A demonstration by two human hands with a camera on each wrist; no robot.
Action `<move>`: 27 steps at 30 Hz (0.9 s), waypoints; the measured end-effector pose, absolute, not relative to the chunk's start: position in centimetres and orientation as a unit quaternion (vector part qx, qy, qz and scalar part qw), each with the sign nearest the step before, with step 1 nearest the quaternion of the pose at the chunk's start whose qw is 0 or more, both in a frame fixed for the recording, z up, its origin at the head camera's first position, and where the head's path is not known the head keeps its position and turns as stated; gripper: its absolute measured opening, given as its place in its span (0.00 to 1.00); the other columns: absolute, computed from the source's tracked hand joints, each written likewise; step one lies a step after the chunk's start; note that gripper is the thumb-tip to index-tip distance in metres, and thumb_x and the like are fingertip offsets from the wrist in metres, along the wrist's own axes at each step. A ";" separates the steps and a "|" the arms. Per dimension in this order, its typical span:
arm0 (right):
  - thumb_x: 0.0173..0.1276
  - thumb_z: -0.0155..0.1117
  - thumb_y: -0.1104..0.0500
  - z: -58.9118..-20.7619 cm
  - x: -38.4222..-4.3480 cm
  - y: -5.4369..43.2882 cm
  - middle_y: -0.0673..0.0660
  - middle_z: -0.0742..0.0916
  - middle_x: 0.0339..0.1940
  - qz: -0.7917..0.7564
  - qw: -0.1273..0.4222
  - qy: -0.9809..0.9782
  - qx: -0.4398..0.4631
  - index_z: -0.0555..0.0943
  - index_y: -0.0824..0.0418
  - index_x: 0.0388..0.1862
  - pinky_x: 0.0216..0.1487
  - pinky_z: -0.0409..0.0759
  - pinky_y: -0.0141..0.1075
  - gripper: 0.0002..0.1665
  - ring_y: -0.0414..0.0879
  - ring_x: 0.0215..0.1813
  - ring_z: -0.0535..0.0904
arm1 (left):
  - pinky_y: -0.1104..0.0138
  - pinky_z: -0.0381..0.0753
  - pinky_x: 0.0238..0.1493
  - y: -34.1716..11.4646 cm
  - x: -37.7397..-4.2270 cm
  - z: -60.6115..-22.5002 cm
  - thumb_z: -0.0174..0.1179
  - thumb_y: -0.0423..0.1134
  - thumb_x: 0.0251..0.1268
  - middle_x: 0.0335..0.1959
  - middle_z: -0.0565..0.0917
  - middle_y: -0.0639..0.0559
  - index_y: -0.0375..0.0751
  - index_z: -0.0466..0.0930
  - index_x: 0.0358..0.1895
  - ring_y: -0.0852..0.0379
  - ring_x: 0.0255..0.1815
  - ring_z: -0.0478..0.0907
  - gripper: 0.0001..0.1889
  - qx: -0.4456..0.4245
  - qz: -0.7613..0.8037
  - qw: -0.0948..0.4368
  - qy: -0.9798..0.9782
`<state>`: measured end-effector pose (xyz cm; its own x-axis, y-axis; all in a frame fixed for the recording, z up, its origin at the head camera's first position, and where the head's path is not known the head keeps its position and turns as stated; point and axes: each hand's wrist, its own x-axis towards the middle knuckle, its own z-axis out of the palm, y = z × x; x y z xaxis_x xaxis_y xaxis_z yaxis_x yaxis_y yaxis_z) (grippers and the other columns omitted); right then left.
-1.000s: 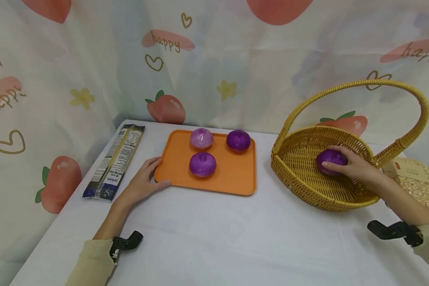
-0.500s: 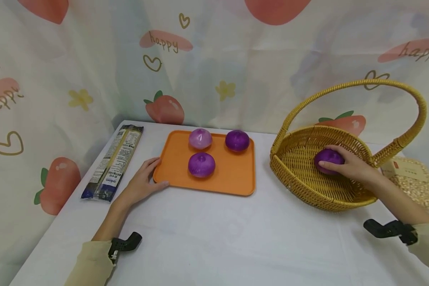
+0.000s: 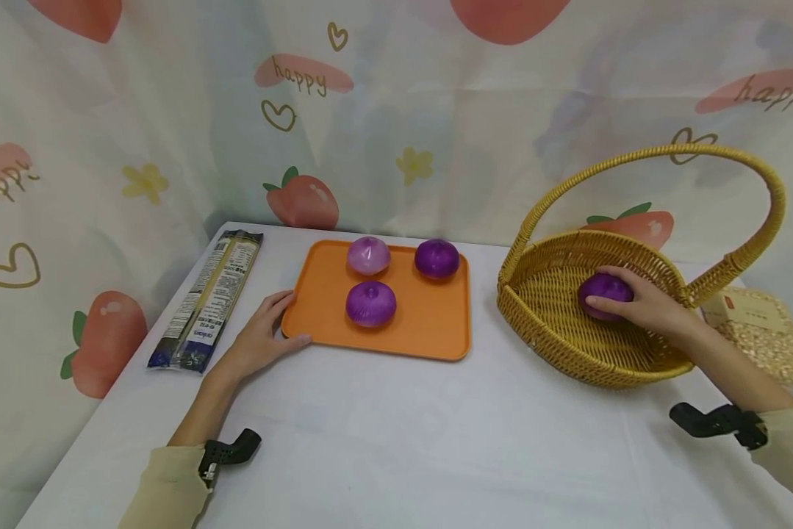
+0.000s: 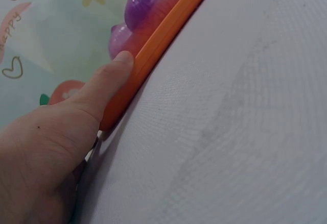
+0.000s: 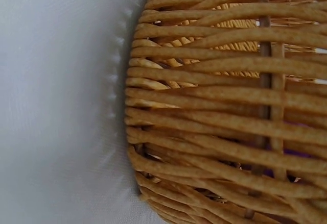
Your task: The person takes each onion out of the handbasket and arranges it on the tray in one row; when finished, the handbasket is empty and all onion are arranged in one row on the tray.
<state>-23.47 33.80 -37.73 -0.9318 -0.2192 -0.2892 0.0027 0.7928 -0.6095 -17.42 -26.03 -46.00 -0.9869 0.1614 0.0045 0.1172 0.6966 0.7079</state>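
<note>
My right hand (image 3: 644,303) reaches into a golden wicker basket (image 3: 555,353) at the right and grips a purple onion (image 3: 601,297) resting low inside it. The right wrist view shows the basket's woven side (image 5: 214,96) close up, and the hand is hidden there. At the left, my left hand (image 3: 260,339) holds the near left corner of an orange tray (image 3: 429,330), thumb on the front rim in the left wrist view. On the tray sit a purple onion (image 3: 371,303) in front, a paler onion (image 3: 368,255) behind it and a dark purple onion (image 3: 436,258) at the back right.
A long clear-and-blue food packet (image 3: 207,301) lies left of the tray. Behind the basket's right side is a packet of pale grains (image 3: 760,330). The basket's tall handle (image 3: 667,150) arches above the right hand. A patterned curtain (image 3: 489,132) hangs behind the white table (image 3: 396,441).
</note>
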 end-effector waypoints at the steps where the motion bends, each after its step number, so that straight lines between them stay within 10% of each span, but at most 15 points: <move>1: 0.73 0.54 0.43 -37.7 -23.5 33.8 0.81 0.55 0.70 -0.316 0.175 0.931 -0.059 0.44 0.67 0.77 0.61 0.65 0.73 0.49 0.79 0.66 0.56 | 0.49 0.57 0.77 -26.0 -17.4 -46.0 0.67 0.61 0.54 0.77 0.55 0.48 0.43 0.55 0.76 0.45 0.79 0.52 0.49 0.076 0.383 0.028 0.920; 27: 0.71 0.57 0.43 -37.5 -23.2 33.7 0.79 0.64 0.67 -0.270 0.150 0.947 -0.085 0.53 0.66 0.75 0.56 0.72 0.69 0.45 0.75 0.62 0.64 | 0.48 0.57 0.77 -26.0 -17.3 -45.8 0.67 0.60 0.55 0.77 0.55 0.47 0.43 0.55 0.76 0.45 0.79 0.52 0.49 0.079 0.381 0.028 0.921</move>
